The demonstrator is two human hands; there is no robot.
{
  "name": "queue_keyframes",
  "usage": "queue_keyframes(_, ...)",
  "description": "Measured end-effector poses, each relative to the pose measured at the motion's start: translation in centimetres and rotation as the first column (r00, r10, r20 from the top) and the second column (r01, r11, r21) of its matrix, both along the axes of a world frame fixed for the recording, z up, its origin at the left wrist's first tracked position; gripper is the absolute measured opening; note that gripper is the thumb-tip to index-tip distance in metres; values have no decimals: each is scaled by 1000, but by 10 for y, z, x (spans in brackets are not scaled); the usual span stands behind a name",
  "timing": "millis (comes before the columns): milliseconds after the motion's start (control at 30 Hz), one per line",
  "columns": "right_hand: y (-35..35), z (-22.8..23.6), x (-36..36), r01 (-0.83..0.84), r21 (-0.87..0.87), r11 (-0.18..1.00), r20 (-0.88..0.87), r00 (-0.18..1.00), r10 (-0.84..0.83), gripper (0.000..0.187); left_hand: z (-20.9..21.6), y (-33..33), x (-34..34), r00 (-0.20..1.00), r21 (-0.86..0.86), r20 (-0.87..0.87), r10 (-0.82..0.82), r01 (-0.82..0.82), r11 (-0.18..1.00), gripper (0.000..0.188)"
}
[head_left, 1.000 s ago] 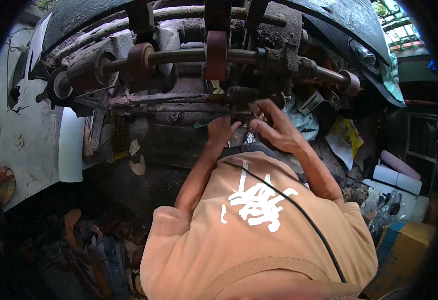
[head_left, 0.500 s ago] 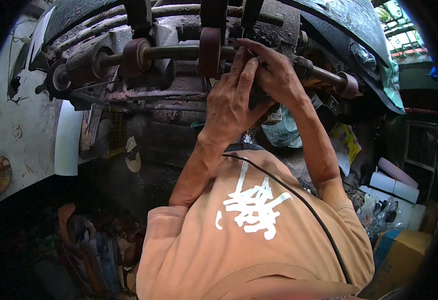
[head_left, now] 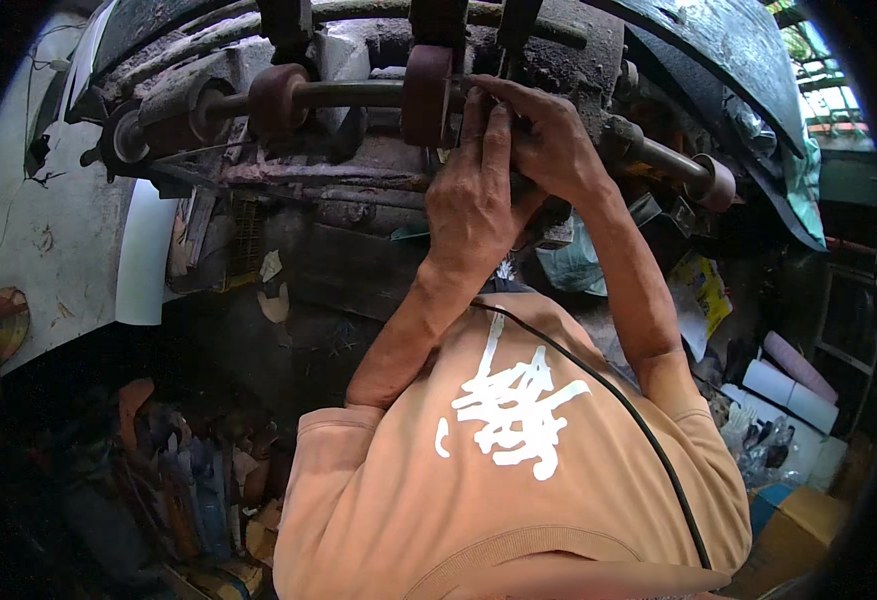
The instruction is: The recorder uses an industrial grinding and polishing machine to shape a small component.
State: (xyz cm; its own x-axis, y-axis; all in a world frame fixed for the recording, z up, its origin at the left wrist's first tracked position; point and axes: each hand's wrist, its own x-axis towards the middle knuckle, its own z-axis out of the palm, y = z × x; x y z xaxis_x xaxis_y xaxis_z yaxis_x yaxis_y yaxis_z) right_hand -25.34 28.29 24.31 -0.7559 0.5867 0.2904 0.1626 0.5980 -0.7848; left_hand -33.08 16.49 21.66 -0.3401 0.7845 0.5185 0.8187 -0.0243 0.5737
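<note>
A reddish-brown sanding wheel (head_left: pixel 425 95) sits on the metal shaft (head_left: pixel 358 95) of a dusty grinding machine. Just to its right, my two hands come together close against its side. My left hand (head_left: pixel 466 210) points its fingers up and forward, pressed together. Over and beside it, my right hand (head_left: pixel 550 145) is bent, with its index finger reaching toward the wheel. Whatever lies between the fingers is hidden behind the hands. Further left on the shaft is a second brown wheel (head_left: pixel 276 98), and a smaller wheel (head_left: pixel 715 183) caps the right end.
A black cable (head_left: pixel 623 405) runs across my shirt. Dark hoods (head_left: pixel 708 50) arch over the machine. Below left lies a heap of scraps (head_left: pixel 183 470); at right are white rolls (head_left: pixel 788 392) and a cardboard box (head_left: pixel 793 535). A teal bag (head_left: pixel 573 262) hangs under the machine.
The whole view has shifted slightly, with the machine appearing a little further right. Both hands stay together beside the sanding wheel, with the fingers only slightly moved.
</note>
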Motion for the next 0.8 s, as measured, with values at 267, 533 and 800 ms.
queue_keyframes(267, 2, 2, 0, -24, -49, 998, 19, 1000, 25, 56, 4, 1, 0, 999, 15, -33, 24, -24, 1000, 97)
queue_keyframes(533, 5, -3, -2, -37, 138, 990, -23, 999, 41, 52, 0, 1, -2, 1000, 23, 7, -5, 5, 1000, 98)
queue_keyframes(800, 5, -5, -3, -38, 160, 986, 4, 999, 38, 54, 2, -1, -2, 1000, -12, 29, 5, -4, 1000, 99)
